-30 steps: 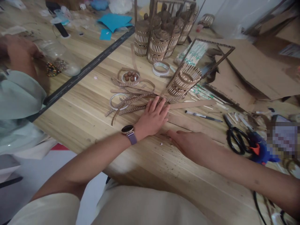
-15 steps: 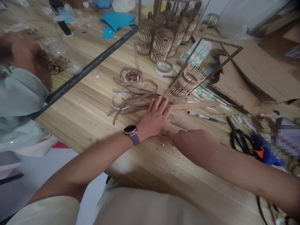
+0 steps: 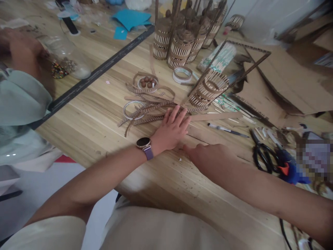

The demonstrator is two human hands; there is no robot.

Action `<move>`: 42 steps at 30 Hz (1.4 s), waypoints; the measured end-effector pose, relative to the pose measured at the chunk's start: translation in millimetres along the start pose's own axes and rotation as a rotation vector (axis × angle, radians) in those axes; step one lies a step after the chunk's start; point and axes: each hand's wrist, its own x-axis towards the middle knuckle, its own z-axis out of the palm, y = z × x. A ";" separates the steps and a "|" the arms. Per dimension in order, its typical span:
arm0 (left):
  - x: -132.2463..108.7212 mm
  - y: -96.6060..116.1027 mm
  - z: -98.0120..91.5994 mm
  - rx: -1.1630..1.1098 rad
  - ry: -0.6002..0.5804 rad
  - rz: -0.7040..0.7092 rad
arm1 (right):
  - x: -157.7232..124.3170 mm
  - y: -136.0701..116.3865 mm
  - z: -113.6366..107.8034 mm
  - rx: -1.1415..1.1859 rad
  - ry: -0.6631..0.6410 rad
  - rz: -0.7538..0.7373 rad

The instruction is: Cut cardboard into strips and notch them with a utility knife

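My left hand (image 3: 172,130), a watch on its wrist, lies flat with fingers spread at the near ends of the corrugated cardboard strips (image 3: 156,107). Beside it, my right hand (image 3: 206,154) rests low on the wooden table (image 3: 161,180); its fingers are curled and mostly hidden, one fingertip close to the left palm. Whether it holds anything does not show. A flat cardboard strip (image 3: 215,116) runs rightward from the left fingertips. Behind stands a slatted cylinder (image 3: 208,88) with a tall frame.
Black scissors (image 3: 264,152), a blue glue gun (image 3: 290,172) and a pen (image 3: 227,130) lie to the right. Several slatted cylinders (image 3: 179,48) stand at the back, with cardboard (image 3: 293,80) right of them. Another person's hand (image 3: 24,45) is at the left near a jar (image 3: 80,66).
The view has shifted slightly. Both of my hands keep nearly the same place and pose on the table.
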 end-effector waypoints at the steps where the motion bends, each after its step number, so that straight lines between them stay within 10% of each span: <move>1: -0.2 0.0 0.2 -0.003 0.004 0.003 | -0.6 -1.9 -2.3 -0.085 -0.026 0.009; 42: 1.1 2.0 -10.4 -0.017 -0.122 -0.020 | -12.4 -9.6 -11.3 -0.492 -0.203 -0.006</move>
